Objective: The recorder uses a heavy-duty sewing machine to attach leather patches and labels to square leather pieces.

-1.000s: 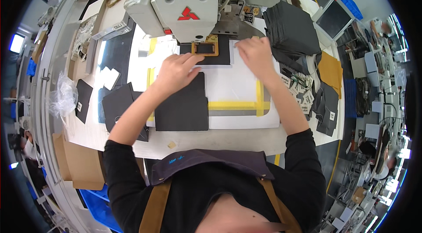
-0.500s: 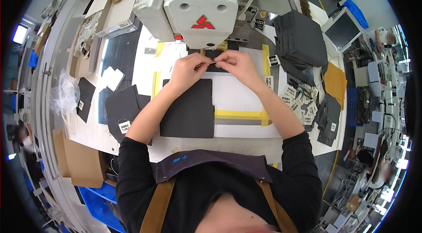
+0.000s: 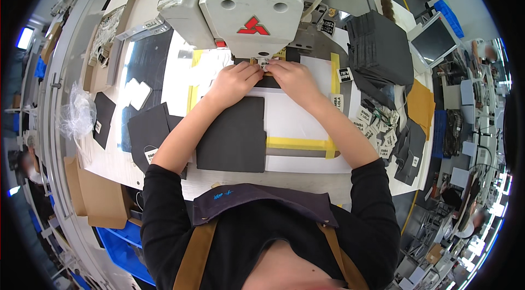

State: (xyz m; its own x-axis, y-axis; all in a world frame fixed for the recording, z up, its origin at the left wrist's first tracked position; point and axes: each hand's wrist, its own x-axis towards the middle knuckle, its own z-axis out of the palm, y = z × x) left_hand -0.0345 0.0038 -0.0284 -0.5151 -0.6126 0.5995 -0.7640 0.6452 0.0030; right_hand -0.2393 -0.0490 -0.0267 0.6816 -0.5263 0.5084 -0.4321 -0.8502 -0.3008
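A small white label (image 3: 263, 63) with dark print lies beneath the head of a white industrial sewing machine (image 3: 251, 8), over a dark piece. My left hand (image 3: 236, 81) pinches its left side with closed fingers. From the right, my right hand (image 3: 295, 78) holds the other side, its fingertips bent down close to the machine's needle area. The fingertips are partly hidden by the hands and the machine. Just nearer than my left hand, a flat black panel (image 3: 232, 139) rests on white sheeting (image 3: 298, 118) edged with yellow tape.
A tall stack of black pieces (image 3: 380, 52) stands at right, with scattered white labels (image 3: 371, 126) before it. Black tagged pieces (image 3: 147, 129), white cards (image 3: 136, 95) and a clear plastic bag (image 3: 77, 115) lie at left. An open cardboard box (image 3: 98, 197) sits beside the table.
Both hands have moved slightly forward and lowered toward the machine. The label, earlier held edge-on between the fingertips, now shows its printed face. The view has shifted slightly.
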